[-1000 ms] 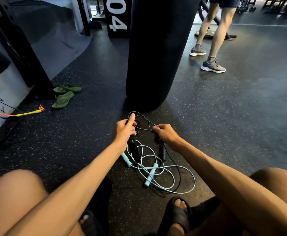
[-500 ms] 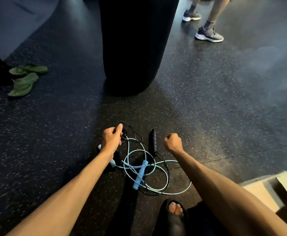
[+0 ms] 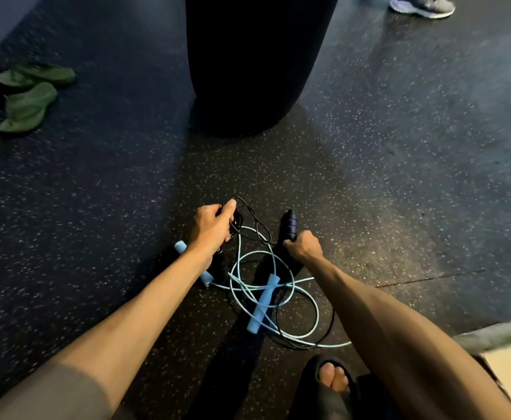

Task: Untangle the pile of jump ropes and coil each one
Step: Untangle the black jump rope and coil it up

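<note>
Head view: the left hand (image 3: 213, 225) is closed around several gathered loops of the black jump rope (image 3: 256, 221), with the thumb tip pressed on top of the cord. The right hand (image 3: 304, 245) grips the near end of a black handle (image 3: 289, 225) marked with blue rings; the handle points away from the person. On the person's side of both hands, the light blue jump rope (image 3: 317, 313) lies in loose overlapping loops on the speckled rubber floor (image 3: 399, 192), tangled with black cord. One light blue handle (image 3: 263, 303) lies across these loops, between the forearms. A second light blue handle (image 3: 181, 247) lies partly under the left wrist. A black punching bag (image 3: 257, 56) is beyond the hands. Green flip-flops (image 3: 30, 92) lie well to the left of the left hand.
</note>
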Available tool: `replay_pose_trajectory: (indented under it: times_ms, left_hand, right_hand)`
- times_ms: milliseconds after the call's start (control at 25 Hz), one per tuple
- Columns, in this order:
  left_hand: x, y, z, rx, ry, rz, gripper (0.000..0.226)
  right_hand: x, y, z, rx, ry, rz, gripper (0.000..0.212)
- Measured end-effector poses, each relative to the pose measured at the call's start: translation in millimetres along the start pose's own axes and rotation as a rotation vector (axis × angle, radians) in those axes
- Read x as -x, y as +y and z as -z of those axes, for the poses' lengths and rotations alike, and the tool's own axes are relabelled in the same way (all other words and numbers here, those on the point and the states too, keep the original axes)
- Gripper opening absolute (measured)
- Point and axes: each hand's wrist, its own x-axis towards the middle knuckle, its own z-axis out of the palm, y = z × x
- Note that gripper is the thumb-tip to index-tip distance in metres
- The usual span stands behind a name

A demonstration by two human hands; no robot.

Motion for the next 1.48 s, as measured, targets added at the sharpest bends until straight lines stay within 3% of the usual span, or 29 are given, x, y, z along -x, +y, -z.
replay_pose_trajectory:
  times_ms: [280, 560, 760, 880, 1000, 1120, 1280, 1480]
  left_hand:
    - [21, 40, 27, 0.043, 0.009, -0.014, 0.041]
    - [84, 137, 85, -0.001, 0.069, -0.208, 0.042]
    - [125, 169, 127, -0.067, 0.171, -0.278, 0.041]
    - [134, 165, 142, -0.083, 0.201, -0.284, 0.038]
    - [139, 157, 151, -0.053, 0.221, -0.268, 0.039]
    - [141, 156, 160, 0.011, 0.231, -0.261, 0.041]
    - [138, 155, 166, -0.068, 0.268, -0.345, 0.049]
    - [143, 155, 168, -0.327, 0.362, -0.462, 0.052]
  right_hand:
    - [46, -41, 57, 0.040, -0.040, 0.258, 0.027]
    - [159, -92, 153, 0.194, -0.145, 0.633, 0.040]
    - [233, -116, 192, 0.288, -0.150, 0.696, 0.029]
    - [262, -117, 195, 0.106, -0.114, 0.713, 0.027]
    - [289, -118, 192, -0.088, -0.238, 0.760, 0.033]
    - [303, -119, 185, -0.278, -0.373, 0.732, 0.015]
    - [306, -119, 181, -0.227, -0.487, 0.584, 0.066]
    - [304, -126, 179, -0.241, -0.499, 0.604, 0.077]
